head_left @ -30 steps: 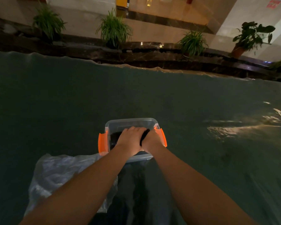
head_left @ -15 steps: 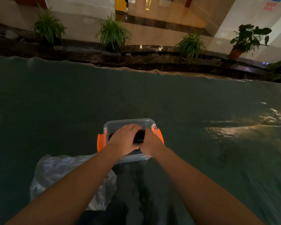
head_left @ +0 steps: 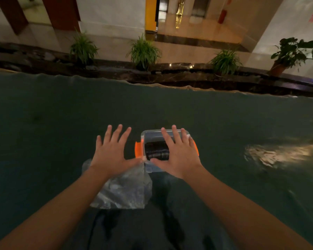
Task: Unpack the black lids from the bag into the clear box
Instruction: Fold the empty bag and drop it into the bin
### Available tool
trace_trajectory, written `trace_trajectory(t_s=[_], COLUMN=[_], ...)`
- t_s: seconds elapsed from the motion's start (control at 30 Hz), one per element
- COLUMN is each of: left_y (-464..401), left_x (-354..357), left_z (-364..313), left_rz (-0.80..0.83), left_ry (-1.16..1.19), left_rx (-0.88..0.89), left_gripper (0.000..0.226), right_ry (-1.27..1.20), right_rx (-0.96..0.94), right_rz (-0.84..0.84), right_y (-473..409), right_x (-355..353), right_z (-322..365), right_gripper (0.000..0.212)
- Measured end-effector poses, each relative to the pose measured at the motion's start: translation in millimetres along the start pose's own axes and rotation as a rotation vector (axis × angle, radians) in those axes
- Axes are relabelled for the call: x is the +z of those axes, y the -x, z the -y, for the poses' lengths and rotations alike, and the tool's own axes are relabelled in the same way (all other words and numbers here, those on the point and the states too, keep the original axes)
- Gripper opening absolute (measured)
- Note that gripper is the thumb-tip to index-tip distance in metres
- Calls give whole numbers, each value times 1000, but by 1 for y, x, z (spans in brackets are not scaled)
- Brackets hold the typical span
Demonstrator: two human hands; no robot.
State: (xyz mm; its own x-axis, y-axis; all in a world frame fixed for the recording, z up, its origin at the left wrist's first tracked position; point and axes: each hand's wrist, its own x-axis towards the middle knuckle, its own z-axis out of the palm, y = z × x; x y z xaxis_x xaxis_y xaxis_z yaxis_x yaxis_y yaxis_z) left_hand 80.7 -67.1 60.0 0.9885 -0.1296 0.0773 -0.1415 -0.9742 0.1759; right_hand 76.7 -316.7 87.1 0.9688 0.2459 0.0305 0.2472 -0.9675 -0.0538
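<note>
Black lids (head_left: pixel 156 150) lie packed in the clear box (head_left: pixel 148 135) on the dark green table (head_left: pixel 43 123). Both hands spread wide, palms down: right hand (head_left: pixel 177 154) over the box, left hand (head_left: pixel 112 152) beside it above the crumpled bag (head_left: pixel 123 192).

Both bare forearms reach forward from the lower corners, converging toward centre. Left hand (head_left: pixel 111 154): palm down, fingers straight and spread, thumb angled inward toward the other hand. Right hand (head_left: pixel 177 153): palm down, fingers straight and slightly fanned, thumb pointing left. Thumb tips near each other, apart. Neither hand grips anything.
</note>
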Motion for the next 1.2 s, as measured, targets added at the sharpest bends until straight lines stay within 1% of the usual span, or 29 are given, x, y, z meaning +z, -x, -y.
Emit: trace_trajectory(t_s=[0.13, 0.2, 0.3, 0.37, 0.47, 0.6, 0.7, 0.8, 0.93, 1.07, 1.2], left_y=[50, 78, 99, 117, 128, 109, 85, 65, 56, 62, 71], left_x=[-10, -13, -9, -6, 7, 31, 55, 79, 112, 140, 153], left_z=[31, 41, 52, 58, 72, 84, 93, 101, 110, 123, 134], left_rz=[52, 62, 81, 97, 152, 214, 295, 364, 421, 421, 345], left_ry=[-71, -88, -90, -112, -142, -205, -250, -227, -151, -105, -122], left_rx=[-125, -201, -245, -268, -227, -54, 94, 169, 179, 149, 147], left_gripper=[125, 125, 122, 118, 111, 109, 113, 126, 142, 148, 146], right_ry=[-50, -68, -84, -104, -111, -137, -113, -77, -71, -72, -96], right_rx=[-61, -124, -170, -238, -337, -371, -366, -291, -183, -87, -34], right_rz=[-24, 3, 10, 16, 22, 60, 113, 166, 243, 295, 214], right_y=[16, 24, 27, 31, 34, 26, 14, 2, -2, 6, 10], right_x=[1, 5, 12, 21, 42, 79, 111, 138, 171, 199, 216], right_z=[32, 48, 66, 84, 112, 145, 163, 169, 168, 155, 140], right_gripper=[113, 114, 114, 112, 102, 87, 81, 79, 81, 85, 92])
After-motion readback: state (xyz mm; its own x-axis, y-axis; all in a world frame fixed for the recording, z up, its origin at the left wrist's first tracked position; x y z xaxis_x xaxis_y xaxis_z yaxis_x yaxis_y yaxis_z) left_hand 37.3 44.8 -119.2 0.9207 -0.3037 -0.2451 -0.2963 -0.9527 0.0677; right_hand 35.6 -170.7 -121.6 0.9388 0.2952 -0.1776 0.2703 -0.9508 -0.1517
